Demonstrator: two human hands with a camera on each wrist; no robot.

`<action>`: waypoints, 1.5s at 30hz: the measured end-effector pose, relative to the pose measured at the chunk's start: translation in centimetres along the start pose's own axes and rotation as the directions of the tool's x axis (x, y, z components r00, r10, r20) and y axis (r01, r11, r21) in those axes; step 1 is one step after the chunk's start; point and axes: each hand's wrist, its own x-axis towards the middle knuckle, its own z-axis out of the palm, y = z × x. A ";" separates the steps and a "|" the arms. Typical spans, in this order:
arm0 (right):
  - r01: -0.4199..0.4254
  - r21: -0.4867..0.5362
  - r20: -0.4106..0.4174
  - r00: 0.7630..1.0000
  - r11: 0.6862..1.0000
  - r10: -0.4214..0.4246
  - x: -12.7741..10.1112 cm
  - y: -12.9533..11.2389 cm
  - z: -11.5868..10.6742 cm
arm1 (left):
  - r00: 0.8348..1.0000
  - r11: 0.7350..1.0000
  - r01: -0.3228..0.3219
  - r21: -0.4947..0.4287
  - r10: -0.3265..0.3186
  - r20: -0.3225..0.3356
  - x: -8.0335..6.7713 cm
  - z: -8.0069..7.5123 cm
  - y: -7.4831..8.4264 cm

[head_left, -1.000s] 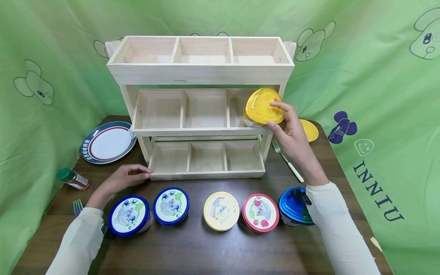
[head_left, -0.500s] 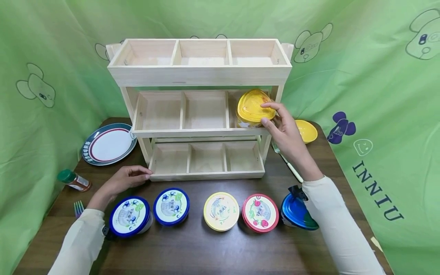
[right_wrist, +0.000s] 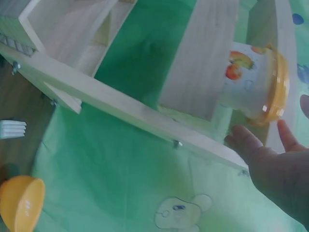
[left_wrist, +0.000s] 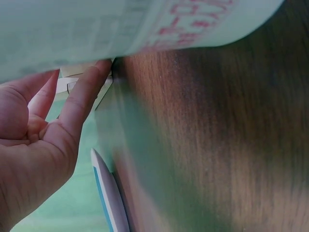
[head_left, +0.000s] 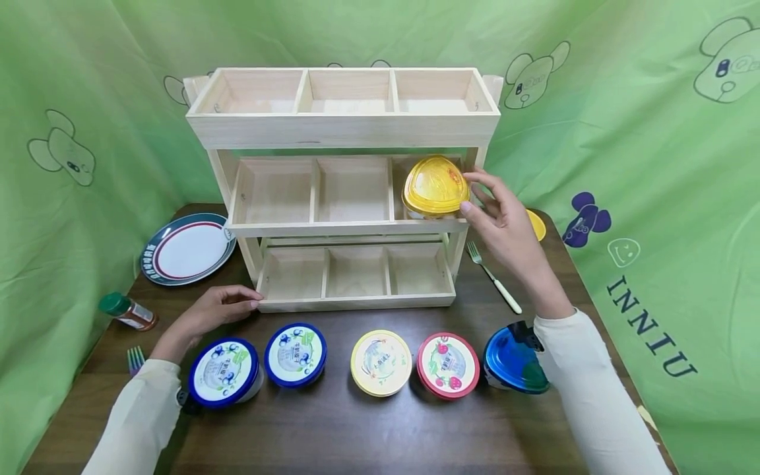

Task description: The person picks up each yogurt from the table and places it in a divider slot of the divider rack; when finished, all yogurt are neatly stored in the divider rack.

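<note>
In the head view, a jar with a yellow lid (head_left: pixel 436 186) sits in the right compartment of the wooden rack's middle tier. Its fruit-printed side (right_wrist: pixel 244 67) shows in the right wrist view. My right hand (head_left: pixel 505 221) is just right of the lid, fingers spread and slightly bent, not wrapped round the jar. My left hand (head_left: pixel 220 310) rests its fingertips against the front left corner of the bottom tier of the wooden rack (head_left: pixel 356 305); the left wrist view shows one finger reaching to the wood.
Along the front stand blue-lidded jars (head_left: pixel 295 355), a cream-lidded jar (head_left: pixel 381 363), a red-lidded jar (head_left: pixel 448 365) and a shiny blue-lidded jar (head_left: pixel 513 359). A plate (head_left: pixel 190 249) and a spice bottle (head_left: pixel 127 310) lie left; a fork (head_left: pixel 495 280) and yellow bowl (head_left: pixel 536 224) right.
The yellow-lidded jar has moved left and settled into the right compartment of the middle tier. My right fingers have come off its lid to the right. My left hand has stayed put.
</note>
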 end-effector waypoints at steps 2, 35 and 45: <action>-0.003 -0.014 -0.017 1.000 1.000 0.003 -0.3 -0.3 -0.5 | 1.000 1.000 0.003 -0.001 -0.003 0.003 0.0 -0.1 -0.1; -0.225 -0.236 -0.171 0.967 0.945 0.188 -12.9 5.3 -11.6 | 1.000 0.999 -0.006 -0.036 0.007 0.009 -0.3 0.3 -1.0; -0.231 0.000 -0.147 0.962 0.973 0.229 -16.8 8.4 -11.1 | 1.000 0.998 -0.011 -0.054 0.012 0.021 0.2 -0.2 -1.1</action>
